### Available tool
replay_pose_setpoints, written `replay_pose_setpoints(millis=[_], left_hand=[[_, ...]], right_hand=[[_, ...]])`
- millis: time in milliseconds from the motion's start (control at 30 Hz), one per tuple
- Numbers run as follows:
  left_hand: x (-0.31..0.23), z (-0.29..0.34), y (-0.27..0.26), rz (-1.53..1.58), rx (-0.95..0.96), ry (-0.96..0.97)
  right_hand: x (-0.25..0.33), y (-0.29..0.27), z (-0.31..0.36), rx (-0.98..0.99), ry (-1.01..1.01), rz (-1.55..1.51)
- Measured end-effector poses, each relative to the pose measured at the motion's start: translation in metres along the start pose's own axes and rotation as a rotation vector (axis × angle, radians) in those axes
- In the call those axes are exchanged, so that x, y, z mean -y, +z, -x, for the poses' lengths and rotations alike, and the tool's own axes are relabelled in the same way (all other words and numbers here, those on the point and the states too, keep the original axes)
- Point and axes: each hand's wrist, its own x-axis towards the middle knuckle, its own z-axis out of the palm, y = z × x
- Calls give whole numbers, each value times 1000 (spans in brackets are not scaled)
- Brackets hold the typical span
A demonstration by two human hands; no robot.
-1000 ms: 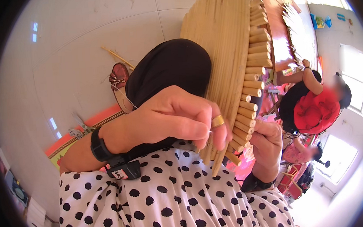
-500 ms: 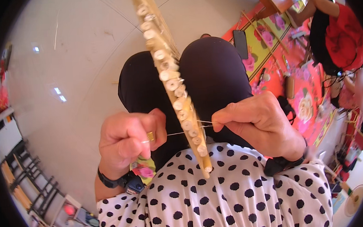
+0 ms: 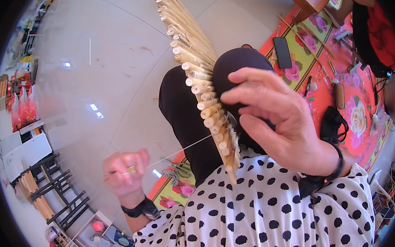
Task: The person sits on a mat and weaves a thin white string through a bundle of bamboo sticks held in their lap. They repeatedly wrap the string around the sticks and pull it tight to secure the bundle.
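Clearly, the row of sticks [image 3: 199, 80] lies between your knees [image 3: 241, 66], its long axis running away from you, slanting left; left of it your left hand [image 3: 127, 172] clenches the straight-drawn thread [image 3: 185, 147], while your nearer right hand [image 3: 281, 123], just right, spreads loosely, seemingly empty.

My hands: two, left hand [image 3: 126, 172] and right hand [image 3: 281, 120]
Rods [image 3: 199, 82]: roughly twenty; their ends overlap, so I cannot count exactly
Thread [image 3: 179, 150]: one taut strand I can see
Gold ring [image 3: 131, 170]: one, mine
My knees [image 3: 236, 60]: two
Phone [image 3: 282, 52]: one
Brown case [image 3: 339, 96]: one
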Motion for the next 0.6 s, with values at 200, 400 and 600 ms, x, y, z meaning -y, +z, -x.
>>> replay_pose_setpoints(millis=[200, 400, 600], left_hand=[[-27, 47, -36, -107, -72, 101], [-16, 64, -39, -84, -148, 64], [-7, 59, -75, -32, -252, -116]], right_hand=[[0, -1, 9, 189, -17, 185], [-7, 17, 11, 313, -159, 257], [-5, 16, 17, 353, -83, 302]])
